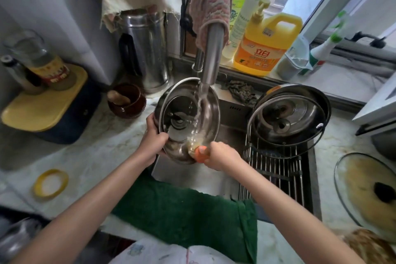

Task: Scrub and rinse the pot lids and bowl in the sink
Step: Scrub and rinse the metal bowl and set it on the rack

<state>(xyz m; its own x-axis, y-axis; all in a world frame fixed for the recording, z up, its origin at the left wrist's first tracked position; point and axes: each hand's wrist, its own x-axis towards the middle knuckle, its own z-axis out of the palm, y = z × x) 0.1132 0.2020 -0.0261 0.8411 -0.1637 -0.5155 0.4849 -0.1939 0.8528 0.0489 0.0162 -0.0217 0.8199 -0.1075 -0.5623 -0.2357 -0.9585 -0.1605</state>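
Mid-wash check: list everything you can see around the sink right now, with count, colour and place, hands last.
steel bowl: one, silver, tilted under the running tap
inner lid: one, steel-rimmed, inside the bowl
brush: one, orange handle, at the bowl's lower rim
faucet: one, steel, water running
pink cloth: one, draped over the faucet
stacked lids: at least two, steel and glass, on the rack
rack: one, steel, over the sink's right side
stained lid: one, glass, browned, right counter
detergent jug: one, yellow, windowsill
kettle: one, steel, left counter
yellow ring: one, left counter
green towel: one, sink's front edge
left hand: grips the bowl's rim
right hand: grips the brush
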